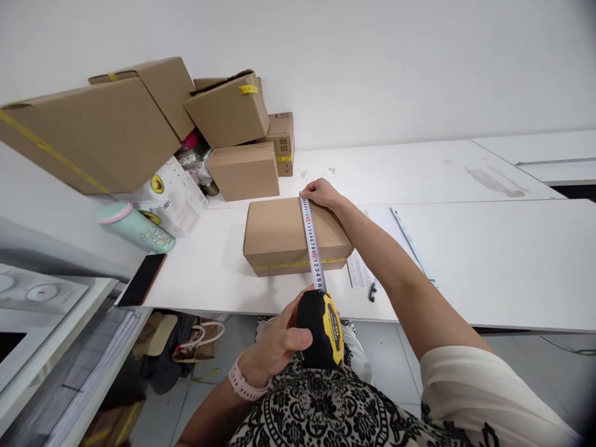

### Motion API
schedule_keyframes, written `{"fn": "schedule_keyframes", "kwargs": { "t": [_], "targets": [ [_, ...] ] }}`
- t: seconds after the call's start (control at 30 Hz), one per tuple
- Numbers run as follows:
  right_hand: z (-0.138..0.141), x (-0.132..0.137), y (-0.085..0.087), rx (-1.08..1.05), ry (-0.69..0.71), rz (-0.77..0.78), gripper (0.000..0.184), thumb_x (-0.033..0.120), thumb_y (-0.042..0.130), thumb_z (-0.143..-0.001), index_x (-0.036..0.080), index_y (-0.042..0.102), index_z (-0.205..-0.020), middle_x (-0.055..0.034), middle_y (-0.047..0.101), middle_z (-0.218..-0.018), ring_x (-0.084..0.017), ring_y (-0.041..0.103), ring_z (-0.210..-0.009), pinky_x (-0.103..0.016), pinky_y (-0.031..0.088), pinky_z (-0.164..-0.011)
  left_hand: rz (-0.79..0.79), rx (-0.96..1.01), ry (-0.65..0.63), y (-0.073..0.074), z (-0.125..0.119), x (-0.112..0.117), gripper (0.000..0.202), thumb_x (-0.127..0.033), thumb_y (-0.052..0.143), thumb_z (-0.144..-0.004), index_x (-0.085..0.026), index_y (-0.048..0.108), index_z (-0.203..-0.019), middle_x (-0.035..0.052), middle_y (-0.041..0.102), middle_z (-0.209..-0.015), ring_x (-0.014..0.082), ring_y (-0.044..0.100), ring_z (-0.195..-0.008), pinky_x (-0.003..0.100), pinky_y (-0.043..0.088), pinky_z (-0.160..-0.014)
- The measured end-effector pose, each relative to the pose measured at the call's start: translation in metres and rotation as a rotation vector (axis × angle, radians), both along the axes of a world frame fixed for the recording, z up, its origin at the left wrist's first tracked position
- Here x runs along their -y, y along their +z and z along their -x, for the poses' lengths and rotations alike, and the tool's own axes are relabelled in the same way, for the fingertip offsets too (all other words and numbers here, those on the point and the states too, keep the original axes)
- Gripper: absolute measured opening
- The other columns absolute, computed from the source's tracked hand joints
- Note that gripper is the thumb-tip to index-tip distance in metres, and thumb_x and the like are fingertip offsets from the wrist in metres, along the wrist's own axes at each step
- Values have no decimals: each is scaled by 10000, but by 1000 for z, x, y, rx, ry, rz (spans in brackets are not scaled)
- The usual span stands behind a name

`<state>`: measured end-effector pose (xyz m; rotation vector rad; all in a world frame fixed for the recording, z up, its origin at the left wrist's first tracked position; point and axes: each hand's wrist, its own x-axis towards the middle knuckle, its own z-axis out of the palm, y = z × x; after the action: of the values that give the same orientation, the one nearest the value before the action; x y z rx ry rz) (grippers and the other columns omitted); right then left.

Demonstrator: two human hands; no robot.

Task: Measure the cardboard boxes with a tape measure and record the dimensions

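A closed cardboard box [274,230] with a yellow tape strip along its near side lies on the white table. Gripped in my left hand [274,341] is a black and yellow tape measure [321,329], held off the table's front edge. Its blade [313,242] runs out across the top of the box from near side to far side. At the far edge of the box my right hand [321,191] pinches the end of the blade. Under my right forearm lie a printed sheet [361,271] and a black pen [372,292].
Several cardboard boxes [244,174] are stacked at the back left. Beside them are a mint bottle [135,226], a white avocado-print box [184,192] and a dark phone-like slab [143,279]. A pale blue-edged strip [410,239] lies right of my arm. The white table [503,261] extends rightward.
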<state>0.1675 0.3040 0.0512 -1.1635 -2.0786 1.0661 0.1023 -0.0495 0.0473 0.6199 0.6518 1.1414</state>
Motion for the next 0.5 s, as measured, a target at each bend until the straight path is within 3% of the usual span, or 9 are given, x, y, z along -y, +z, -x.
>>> {"fn": "schedule_keyframes", "kwargs": {
  "t": [0.27, 0.5],
  "targets": [
    [-5, 5, 9, -20, 77, 35, 232, 311, 740, -790, 174, 640, -632, -37, 650, -719, -176, 563, -743, -334, 456, -739, 48, -2, 4, 3, -5, 2, 761, -362, 884, -606, -258, 636, -1318, 89, 700, -1136, 296, 644, -1076, 414, 497, -932],
    [-3, 4, 5, -49, 95, 63, 245, 348, 779, -763, 168, 660, -647, -45, 677, -749, -188, 588, -788, -341, 474, -784, 38, 20, -30, 1, -8, 0, 747, -399, 895, -622, -258, 640, -1309, 103, 721, -1134, 298, 674, -1058, 424, 526, -919]
  ]
}}
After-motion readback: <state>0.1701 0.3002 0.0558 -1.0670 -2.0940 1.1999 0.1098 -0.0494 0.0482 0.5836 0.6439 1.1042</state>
